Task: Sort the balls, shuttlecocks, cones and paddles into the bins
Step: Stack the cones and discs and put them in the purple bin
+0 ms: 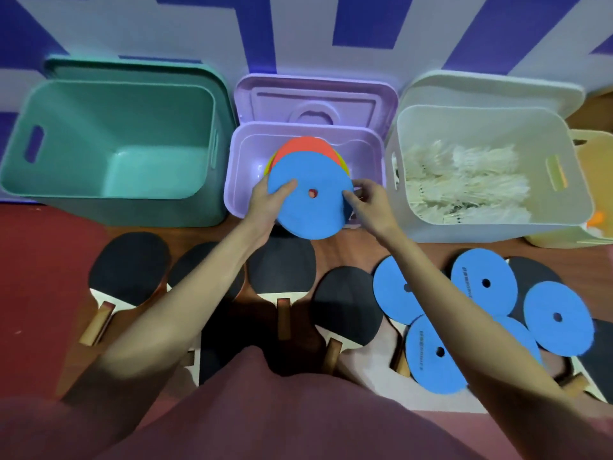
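Behind everything, a wall [305,24] patterned in broad blue and pale zigzag bands is seen, with a dark wood-toned floor [345,250] below. Three smooth plastic bins with rounded corners are lined up against it: a teal bin [36,180], a white bin [497,232] filled with feathery white shuttlecocks [464,180], and between them a smaller lilac bin [235,180], its ribbed lid [315,101] propped behind. Black-rubbered paddles [129,270] with wooden handles are spread on the floor, some overlapped by flat blue cones [484,283] with centre holes. One blue disc cone [311,200] is held tilted over the lilac bin's near rim, above red and yellow discs [305,146] inside. Its left edge is gripped by the left hand [265,207], thumb on top; its right edge is pinched by the right hand [368,204].
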`<action>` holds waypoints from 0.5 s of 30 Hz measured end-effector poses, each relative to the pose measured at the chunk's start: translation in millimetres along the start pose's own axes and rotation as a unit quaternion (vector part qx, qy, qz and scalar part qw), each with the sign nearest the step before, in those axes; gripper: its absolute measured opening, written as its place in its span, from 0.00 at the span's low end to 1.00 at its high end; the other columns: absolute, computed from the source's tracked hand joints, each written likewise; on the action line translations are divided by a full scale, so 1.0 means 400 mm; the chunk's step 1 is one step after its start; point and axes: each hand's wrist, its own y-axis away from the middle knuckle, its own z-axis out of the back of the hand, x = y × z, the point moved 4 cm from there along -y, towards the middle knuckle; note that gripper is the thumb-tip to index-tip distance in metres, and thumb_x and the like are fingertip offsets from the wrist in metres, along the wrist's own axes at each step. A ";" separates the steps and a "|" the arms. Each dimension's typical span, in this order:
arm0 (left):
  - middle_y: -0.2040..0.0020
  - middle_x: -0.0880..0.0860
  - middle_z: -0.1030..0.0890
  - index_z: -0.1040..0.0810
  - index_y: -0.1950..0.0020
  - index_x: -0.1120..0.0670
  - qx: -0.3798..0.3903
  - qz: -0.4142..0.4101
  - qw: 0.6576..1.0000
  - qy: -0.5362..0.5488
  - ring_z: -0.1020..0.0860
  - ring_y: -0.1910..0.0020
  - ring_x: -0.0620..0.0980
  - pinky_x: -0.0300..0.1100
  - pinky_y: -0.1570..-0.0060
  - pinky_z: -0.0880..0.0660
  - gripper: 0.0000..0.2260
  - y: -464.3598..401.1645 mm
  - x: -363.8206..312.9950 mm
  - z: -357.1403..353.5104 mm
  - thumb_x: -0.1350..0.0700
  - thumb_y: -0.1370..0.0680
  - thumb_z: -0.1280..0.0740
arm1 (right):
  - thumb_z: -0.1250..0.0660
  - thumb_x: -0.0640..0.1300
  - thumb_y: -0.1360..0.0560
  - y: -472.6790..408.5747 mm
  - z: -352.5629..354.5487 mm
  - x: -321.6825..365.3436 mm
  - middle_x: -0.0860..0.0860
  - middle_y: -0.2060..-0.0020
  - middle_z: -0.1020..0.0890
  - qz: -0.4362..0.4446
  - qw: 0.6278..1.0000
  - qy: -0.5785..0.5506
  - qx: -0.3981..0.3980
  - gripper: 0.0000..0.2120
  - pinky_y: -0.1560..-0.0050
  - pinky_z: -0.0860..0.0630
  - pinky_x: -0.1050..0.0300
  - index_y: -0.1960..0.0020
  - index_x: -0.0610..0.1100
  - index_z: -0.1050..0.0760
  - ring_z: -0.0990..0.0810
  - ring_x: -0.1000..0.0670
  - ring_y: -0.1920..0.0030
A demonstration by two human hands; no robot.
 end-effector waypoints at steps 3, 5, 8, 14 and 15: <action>0.45 0.55 0.21 0.26 0.38 0.63 -0.037 -0.018 0.990 -0.132 0.22 0.47 0.53 0.43 0.51 0.23 0.14 -0.099 -0.010 0.011 0.61 0.22 0.33 | 0.37 0.37 0.25 -0.072 -0.003 0.010 0.46 0.65 0.20 0.001 0.999 0.034 -0.016 0.11 0.58 0.26 0.53 0.43 0.39 0.25 0.23 0.57 0.69; 0.47 0.55 0.20 0.24 0.42 0.63 -0.063 -0.021 0.972 -0.227 0.21 0.48 0.55 0.44 0.54 0.24 0.12 -0.159 -0.007 0.025 0.59 0.23 0.32 | 0.37 0.36 0.25 -0.107 -0.009 0.022 0.41 0.58 0.18 0.006 0.997 0.074 -0.023 0.13 0.55 0.30 0.57 0.40 0.36 0.26 0.20 0.47 0.59; 0.45 0.60 0.21 0.24 0.42 0.64 -0.088 -0.036 0.932 -0.351 0.22 0.46 0.57 0.45 0.56 0.26 0.15 -0.219 -0.003 0.040 0.56 0.24 0.31 | 0.37 0.35 0.25 -0.146 -0.032 0.033 0.38 0.52 0.18 0.031 0.992 0.125 -0.014 0.14 0.52 0.31 0.54 0.40 0.35 0.26 0.21 0.39 0.49; 0.42 0.64 0.28 0.27 0.40 0.63 -0.070 -0.049 0.893 -0.442 0.32 0.38 0.58 0.45 0.48 0.32 0.14 -0.242 0.001 0.029 0.61 0.24 0.35 | 0.40 0.36 0.24 -0.163 -0.068 0.020 0.35 0.49 0.25 0.038 0.973 0.227 0.002 0.10 0.53 0.31 0.49 0.46 0.32 0.28 0.26 0.35 0.48; 0.42 0.63 0.28 0.27 0.39 0.62 -0.064 -0.048 0.891 -0.446 0.32 0.37 0.58 0.45 0.47 0.31 0.14 -0.236 0.003 0.028 0.62 0.25 0.36 | 0.40 0.36 0.24 -0.158 -0.069 0.018 0.36 0.49 0.26 0.044 0.971 0.236 -0.001 0.09 0.52 0.32 0.50 0.47 0.32 0.28 0.27 0.36 0.47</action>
